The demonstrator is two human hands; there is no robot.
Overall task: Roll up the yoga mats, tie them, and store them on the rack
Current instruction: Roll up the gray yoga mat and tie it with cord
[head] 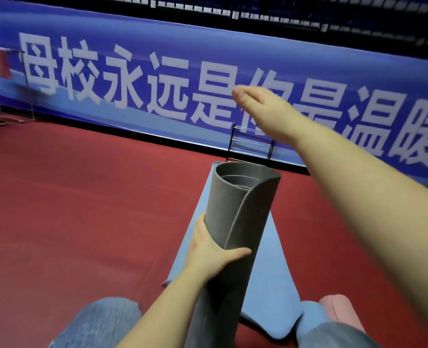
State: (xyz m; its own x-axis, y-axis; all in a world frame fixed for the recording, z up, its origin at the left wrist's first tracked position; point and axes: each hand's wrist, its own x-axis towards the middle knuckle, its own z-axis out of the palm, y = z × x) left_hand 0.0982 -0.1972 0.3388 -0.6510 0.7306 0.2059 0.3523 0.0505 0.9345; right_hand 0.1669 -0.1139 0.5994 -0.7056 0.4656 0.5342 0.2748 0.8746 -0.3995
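L hand (211,257) gripping rolled grey mat (235,212) upright; R hand (265,109) raised, fingers straight, holding nothing; blue mat (270,272) flat on floor.

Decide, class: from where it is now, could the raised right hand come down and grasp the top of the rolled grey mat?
Probably yes. The right hand hangs open in the air above the grey mat, with nothing between them. The left hand grips the roll lower down, so its top end is bare.

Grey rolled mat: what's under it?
A flat blue mat lies on the red floor beneath the grey rolled mat, which the left hand grips. The blue mat's middle is covered.
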